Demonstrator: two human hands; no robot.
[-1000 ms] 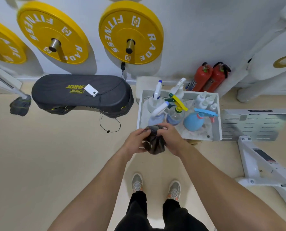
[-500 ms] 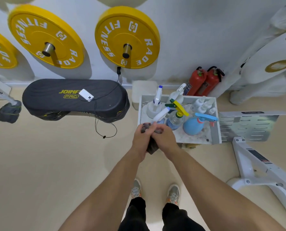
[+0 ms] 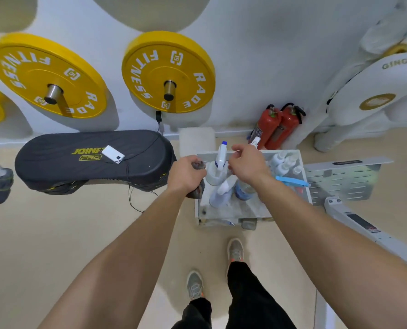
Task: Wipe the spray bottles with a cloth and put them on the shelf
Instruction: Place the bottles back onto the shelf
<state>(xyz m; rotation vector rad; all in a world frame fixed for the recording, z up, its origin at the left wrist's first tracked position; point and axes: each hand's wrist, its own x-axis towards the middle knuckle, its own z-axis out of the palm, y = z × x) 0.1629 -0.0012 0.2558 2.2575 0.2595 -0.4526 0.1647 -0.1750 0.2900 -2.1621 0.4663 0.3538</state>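
A white shelf tray (image 3: 250, 210) on the floor holds several spray bottles. My left hand (image 3: 185, 175) is closed around a dark grey cloth (image 3: 198, 189) at the tray's left edge. My right hand (image 3: 247, 166) hovers over the bottles with fingers apart, touching or just above a white bottle with a blue-tipped trigger (image 3: 217, 169). A pale lavender bottle (image 3: 221, 193) leans in front of it. A blue trigger (image 3: 291, 181) shows past my right wrist, its bottle hidden. Small white bottles (image 3: 283, 162) stand at the tray's back right.
A black padded bench (image 3: 90, 160) with a white phone (image 3: 113, 154) and cable lies left of the tray. Yellow weight plates (image 3: 169, 72) hang on the wall. Two red fire extinguishers (image 3: 276, 125) stand behind the tray. A white slotted metal frame (image 3: 345, 179) lies at right.
Both hands held the cloth together in front of the tray. Now only my left hand holds it, and my right hand has let go and moved over the bottles. I stepped closer.
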